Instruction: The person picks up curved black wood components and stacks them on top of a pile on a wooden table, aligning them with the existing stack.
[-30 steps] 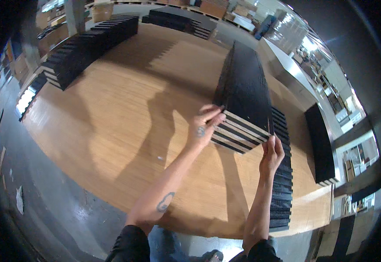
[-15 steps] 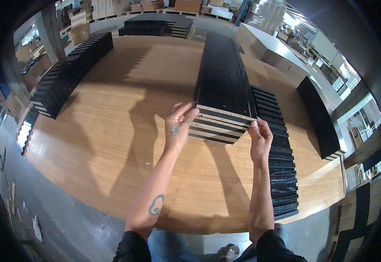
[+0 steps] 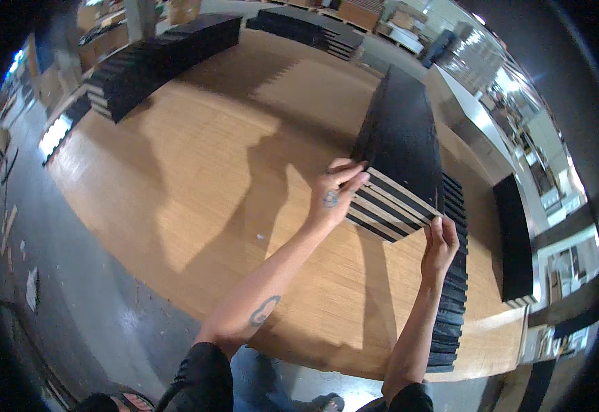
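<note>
The black board stack [image 3: 408, 134], over the wooden surface [image 3: 203, 185] beside dark strips [image 3: 450, 302], is already formed but not yet released, as left hand [image 3: 335, 193] and right hand [image 3: 441, 244] clamp their grip on its near corners.

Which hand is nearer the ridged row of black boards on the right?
The right hand, overlapping the left edge of the ridged row in view; the left hand is farther left, at the near left corner of the black board stack.
</note>
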